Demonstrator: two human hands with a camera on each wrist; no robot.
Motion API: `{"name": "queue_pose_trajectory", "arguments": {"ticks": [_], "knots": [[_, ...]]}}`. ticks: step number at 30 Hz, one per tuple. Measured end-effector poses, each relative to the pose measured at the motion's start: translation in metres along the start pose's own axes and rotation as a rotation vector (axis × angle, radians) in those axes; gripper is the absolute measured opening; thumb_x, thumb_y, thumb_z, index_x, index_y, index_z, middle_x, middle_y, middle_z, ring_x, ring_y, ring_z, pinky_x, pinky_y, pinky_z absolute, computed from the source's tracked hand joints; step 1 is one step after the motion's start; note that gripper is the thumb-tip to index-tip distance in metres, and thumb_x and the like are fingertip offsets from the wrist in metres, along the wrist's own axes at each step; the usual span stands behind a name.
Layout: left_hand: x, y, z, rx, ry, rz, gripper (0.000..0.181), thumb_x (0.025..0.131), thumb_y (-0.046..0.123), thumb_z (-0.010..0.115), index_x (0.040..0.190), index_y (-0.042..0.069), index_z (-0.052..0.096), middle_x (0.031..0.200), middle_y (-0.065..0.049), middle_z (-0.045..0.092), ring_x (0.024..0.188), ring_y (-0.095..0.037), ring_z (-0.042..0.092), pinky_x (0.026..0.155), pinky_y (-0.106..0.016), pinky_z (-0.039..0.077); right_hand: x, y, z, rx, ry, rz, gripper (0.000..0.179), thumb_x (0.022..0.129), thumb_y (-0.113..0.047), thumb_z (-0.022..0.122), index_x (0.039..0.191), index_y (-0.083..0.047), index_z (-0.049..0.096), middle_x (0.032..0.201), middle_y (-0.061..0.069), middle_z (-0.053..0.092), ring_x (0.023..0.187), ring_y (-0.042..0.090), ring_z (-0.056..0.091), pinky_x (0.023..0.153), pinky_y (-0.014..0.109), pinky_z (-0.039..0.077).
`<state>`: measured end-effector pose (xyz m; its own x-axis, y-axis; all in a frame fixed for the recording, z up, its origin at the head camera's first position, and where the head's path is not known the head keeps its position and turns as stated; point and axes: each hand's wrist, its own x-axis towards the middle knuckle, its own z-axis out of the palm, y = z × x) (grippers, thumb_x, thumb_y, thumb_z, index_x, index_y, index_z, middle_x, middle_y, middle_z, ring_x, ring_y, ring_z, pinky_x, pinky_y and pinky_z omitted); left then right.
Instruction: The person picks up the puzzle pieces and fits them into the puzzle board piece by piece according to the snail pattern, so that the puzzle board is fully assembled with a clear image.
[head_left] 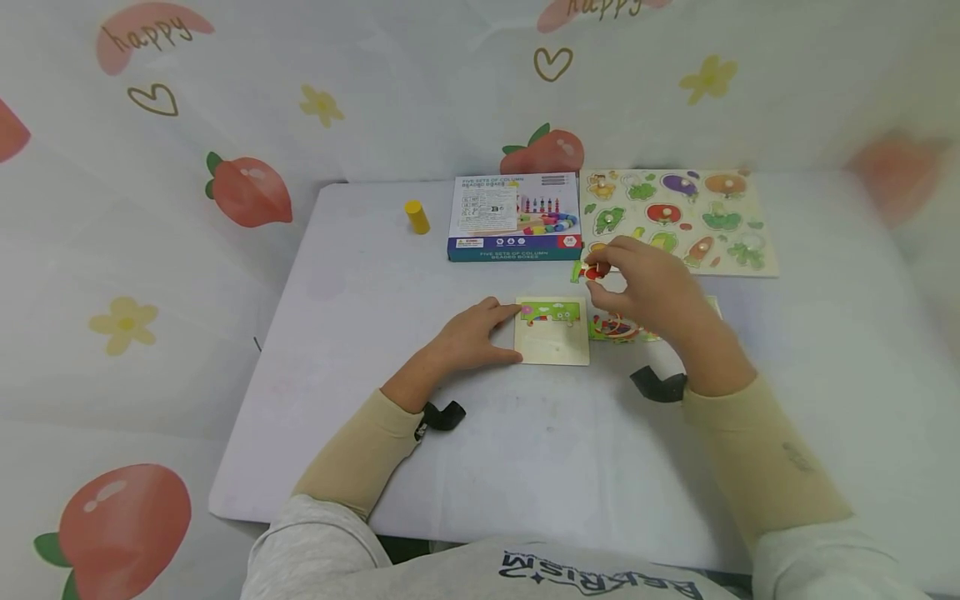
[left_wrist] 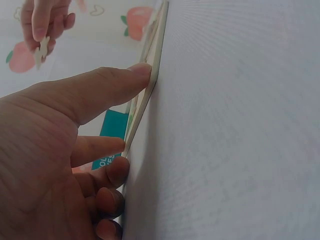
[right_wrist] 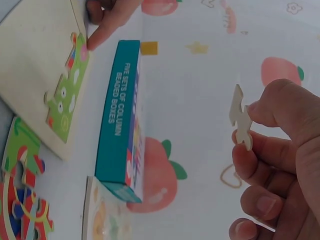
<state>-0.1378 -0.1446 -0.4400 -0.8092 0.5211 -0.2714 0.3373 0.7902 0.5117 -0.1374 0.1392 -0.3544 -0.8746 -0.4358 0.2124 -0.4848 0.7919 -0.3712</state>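
Note:
A small wooden puzzle board [head_left: 551, 346] lies on the table, with green picture pieces [right_wrist: 75, 95] fitted along its far side. My left hand [head_left: 471, 335] rests at the board's left edge, thumb and index finger extended to touch it near the two corners. Above the table, just to the right of and beyond the board, my right hand [head_left: 656, 292] pinches a puzzle piece [right_wrist: 241, 117] between thumb and index finger. Its pale, bare back shows in the right wrist view, and red and green show in the head view. Loose colourful puzzle pieces [head_left: 615, 327] lie under the right hand, partly hidden by it.
A bead game box [head_left: 517, 242] lies flat toward the back, beside a larger vegetable puzzle board [head_left: 693, 229] on its right. Left of the box stands a yellow cylinder [head_left: 417, 217]. A patterned cloth [head_left: 390, 100] hangs behind the white table [head_left: 525, 467].

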Motion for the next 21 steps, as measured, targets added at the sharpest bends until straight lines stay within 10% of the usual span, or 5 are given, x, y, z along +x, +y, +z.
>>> {"name": "queue_pose_trajectory", "arguments": {"ticks": [21], "knots": [[0.0, 0.0, -0.001, 0.003, 0.002, 0.007, 0.081, 0.088, 0.045, 0.08, 0.155, 0.017, 0.047, 0.108, -0.003, 0.049, 0.097, -0.018, 0.048, 0.079, -0.033, 0.041, 0.019, -0.029, 0.029, 0.032, -0.17, -0.07, 0.036, 0.094, -0.028, 0.075, 0.124, -0.008, 0.072, 0.115, 0.007, 0.068, 0.096, 0.026, 0.066, 0.078, 0.039, 0.055]]}}
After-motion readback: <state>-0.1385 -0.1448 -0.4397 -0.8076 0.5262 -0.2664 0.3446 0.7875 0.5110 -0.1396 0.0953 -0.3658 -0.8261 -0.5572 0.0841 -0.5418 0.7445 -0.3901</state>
